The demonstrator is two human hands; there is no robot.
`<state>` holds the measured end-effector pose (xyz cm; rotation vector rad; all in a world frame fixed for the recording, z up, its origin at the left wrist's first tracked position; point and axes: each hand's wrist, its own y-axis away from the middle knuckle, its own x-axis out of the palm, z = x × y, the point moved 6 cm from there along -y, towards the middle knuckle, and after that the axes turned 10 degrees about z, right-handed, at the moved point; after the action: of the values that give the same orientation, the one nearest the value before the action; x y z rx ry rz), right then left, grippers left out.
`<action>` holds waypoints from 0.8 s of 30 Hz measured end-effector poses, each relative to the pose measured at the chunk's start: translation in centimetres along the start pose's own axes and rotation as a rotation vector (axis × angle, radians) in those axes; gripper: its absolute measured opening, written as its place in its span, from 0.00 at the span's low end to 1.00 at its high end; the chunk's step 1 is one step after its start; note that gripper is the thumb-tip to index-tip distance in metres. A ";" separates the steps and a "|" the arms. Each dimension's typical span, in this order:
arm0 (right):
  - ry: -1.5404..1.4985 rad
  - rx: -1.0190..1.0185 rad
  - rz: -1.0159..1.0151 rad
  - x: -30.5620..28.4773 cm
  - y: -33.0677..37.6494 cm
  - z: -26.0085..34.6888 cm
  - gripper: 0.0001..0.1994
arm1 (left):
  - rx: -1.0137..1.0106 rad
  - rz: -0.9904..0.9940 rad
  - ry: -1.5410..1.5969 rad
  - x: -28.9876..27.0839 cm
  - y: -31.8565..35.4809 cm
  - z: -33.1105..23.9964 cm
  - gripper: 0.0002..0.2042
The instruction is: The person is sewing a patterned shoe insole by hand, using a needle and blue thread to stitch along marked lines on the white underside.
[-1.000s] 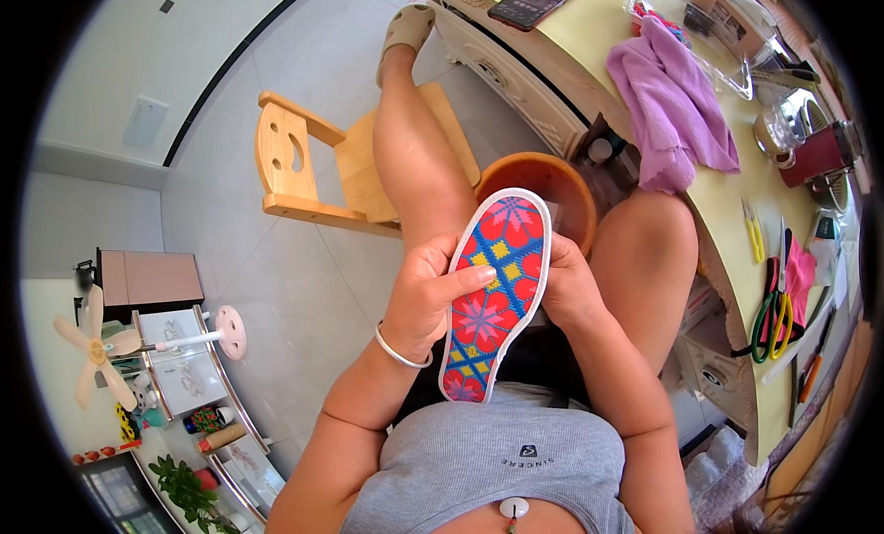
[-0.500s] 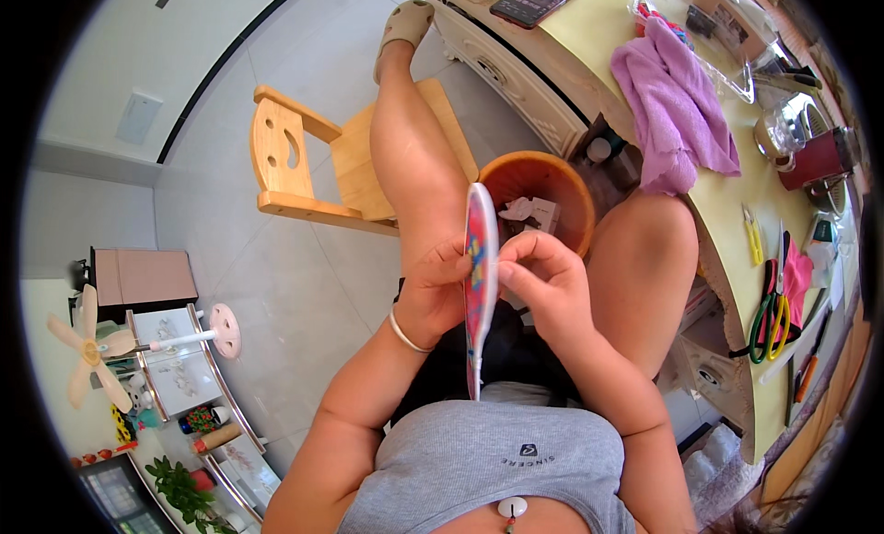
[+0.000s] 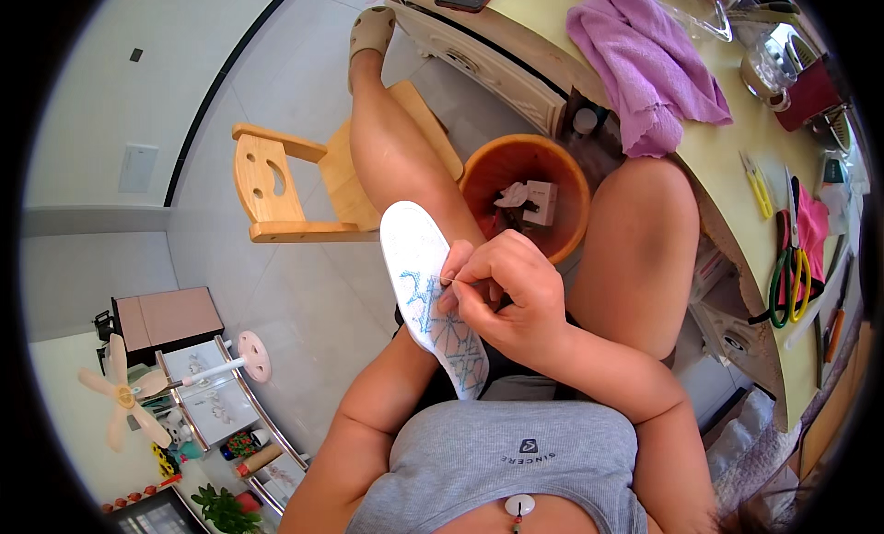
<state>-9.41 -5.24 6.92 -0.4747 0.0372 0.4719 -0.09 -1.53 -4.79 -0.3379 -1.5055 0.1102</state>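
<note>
**Insole turned pale side up, needle pinched at its edge**

I saw the insole (image 3: 425,295) lying with its pale underside up, blue stitch lines showing. My right hand (image 3: 511,299) sat against its right edge, thumb and forefinger (image 3: 463,269) pressed together on a thin needle (image 3: 446,280) just at their tips. The insole ran from above those fingertips down past the wrist. My left hand was hidden beneath the insole, so I could not tell its grip. Beyond the knuckles stood an orange bucket (image 3: 479,170)
</note>
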 end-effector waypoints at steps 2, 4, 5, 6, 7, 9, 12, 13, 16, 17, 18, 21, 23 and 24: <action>-0.012 0.000 0.000 -0.2 0.1 0.0 0.10 | -0.011 0.017 -0.014 -0.2 0.1 -0.2 0.11; -0.019 -0.016 0.002 -0.2 0.1 -0.1 0.09 | -0.027 0.039 0.008 -0.1 0.0 -0.2 0.12; -0.017 -0.015 0.006 -0.3 0.1 -0.1 0.09 | -0.028 0.068 0.053 0.2 -0.4 0.0 0.12; -0.016 -0.014 0.011 -0.3 0.2 -0.1 0.09 | -0.030 0.078 0.075 0.3 -0.4 0.1 0.12; -0.016 -0.014 0.017 -0.2 0.2 -0.1 0.09 | -0.033 0.089 0.094 0.4 -0.5 0.1 0.13; -0.019 -0.020 0.015 -0.2 0.1 0.0 0.09 | -0.039 0.066 0.077 0.0 -0.1 -0.1 0.13; -0.013 -0.035 0.010 -0.3 0.0 0.1 0.09 | -0.049 -0.006 0.012 -0.2 0.2 -0.2 0.13; -0.010 -0.041 0.008 -0.2 0.0 0.1 0.09 | -0.051 -0.036 -0.023 -0.2 0.3 -0.3 0.12; -0.039 0.010 0.037 -0.1 -0.1 -0.1 0.08 | -0.098 -0.164 -0.259 0.2 0.6 -1.0 0.11; -0.127 0.117 0.062 -0.1 0.1 -1.2 0.06 | -0.146 -0.220 -0.393 1.0 0.0 -1.4 0.10; -0.215 0.225 0.088 -0.1 0.5 -2.3 0.05 | -0.192 -0.231 -0.379 2.2 -0.7 -1.4 0.07; -0.731 0.559 0.105 0.6 1.6 -5.9 0.03 | -0.196 -0.432 -0.580 3.9 -1.3 -2.8 0.10; -0.917 0.661 0.090 1.0 2.2 -7.4 0.07 | -0.190 -0.529 -0.733 3.9 -1.0 -3.5 0.12; -0.944 0.699 0.087 1.0 2.4 -7.7 0.07 | -0.192 -0.532 -0.757 4.1 -1.1 -3.5 0.12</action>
<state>-9.02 -6.35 -1.16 0.4643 -0.6704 0.6901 3.54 -1.93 -0.65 -0.0246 -2.3152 -0.3727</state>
